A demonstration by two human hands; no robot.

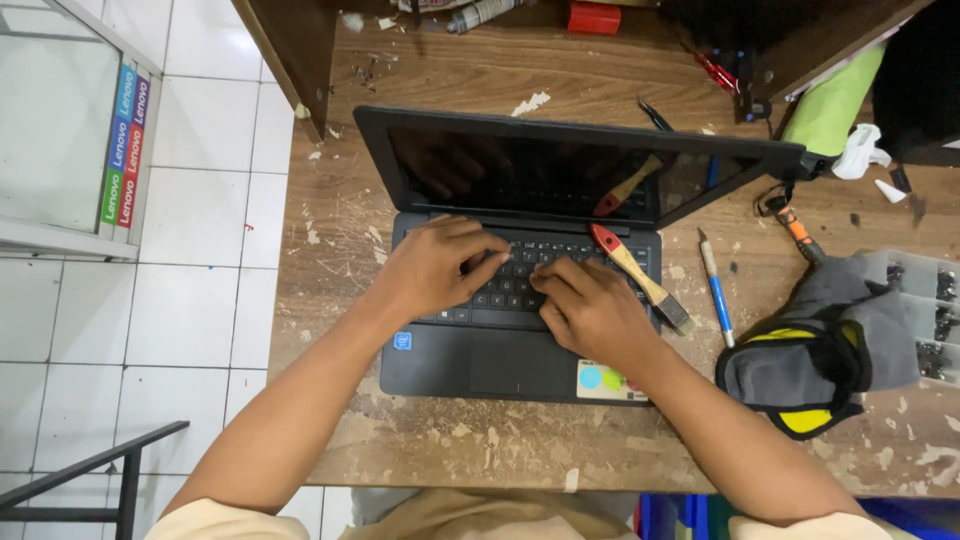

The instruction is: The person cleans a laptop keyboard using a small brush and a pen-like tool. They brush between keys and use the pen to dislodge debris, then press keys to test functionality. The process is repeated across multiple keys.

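So you've got the laptop (520,300) sitting open in the middle of the scuffed wooden workbench (420,440), screen dark and tipped back away from you, hinge on the far side. Its long axis runs left to right across the bench, palm rest facing you, maybe turned a hair clockwise.

Your left hand (432,268) is flat on the left half of the keyboard, fingers loosely curled and pressing down on keys, not gripping anything. Your right hand (590,308) is on the lower middle of the keyboard, fingers bent onto the keys too, also holding nothing.

Stuff in the way: a paintbrush (640,278) with a red and wood handle lies diagonally over the right end of the keyboard, bristles hanging off the laptop's right edge, just beside your right hand. A blue-tipped pen tool (716,290) lies on the bench just right of that. Further right there's a grey and yellow glove bundle (820,350), an orange-handled screwdriver (800,235), and a clear parts box (925,315) at the edge.
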